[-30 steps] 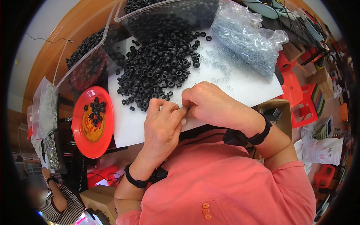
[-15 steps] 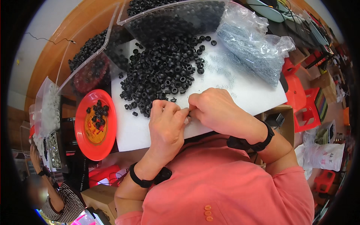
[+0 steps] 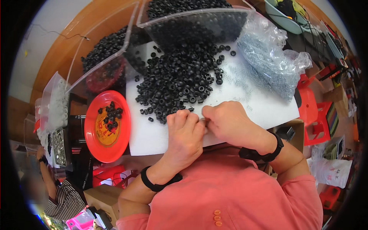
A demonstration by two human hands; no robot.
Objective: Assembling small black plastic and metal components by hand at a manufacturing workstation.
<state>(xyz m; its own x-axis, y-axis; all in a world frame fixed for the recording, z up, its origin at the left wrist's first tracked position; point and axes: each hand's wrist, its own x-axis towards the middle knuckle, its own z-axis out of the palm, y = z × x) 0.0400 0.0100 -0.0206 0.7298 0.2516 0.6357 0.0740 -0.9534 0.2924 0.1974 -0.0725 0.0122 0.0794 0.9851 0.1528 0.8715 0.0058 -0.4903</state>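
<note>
Fingers (image 3: 195, 123) curled in, both hands; tips close together over near half of white foam sheet (image 3: 149, 142). Pinch gap hidden from above, so can't tell how tight or on what. Left hand (image 3: 184, 138): back up, knuckles raised, just beside near edge of loose pile of black parts (image 3: 178, 76). Right hand (image 3: 232, 122): thumb side toward left hand, index folded, also just short of pile. Black wristbands (image 3: 268, 157) on both wrists. Pile itself: left-center of sheet, small ring-ended pieces, heaped back to front wall of clear bin (image 3: 184, 17) holding more of same. Tiny pale bits (image 3: 234, 74) scattered right of pile. Beyond those, at right rear, clear plastic bag (image 3: 264, 61) bulging with grey-blue bits. Left of sheet: red plate (image 3: 90, 128), orange-yellow center, small cluster of black parts on it. Behind plate, second clear bin (image 3: 126, 42), also with black parts. Farther right, red stools (image 3: 309, 109). Lower left, cardboard box (image 3: 102, 199) and another person (image 3: 65, 201) in striped shirt.
</note>
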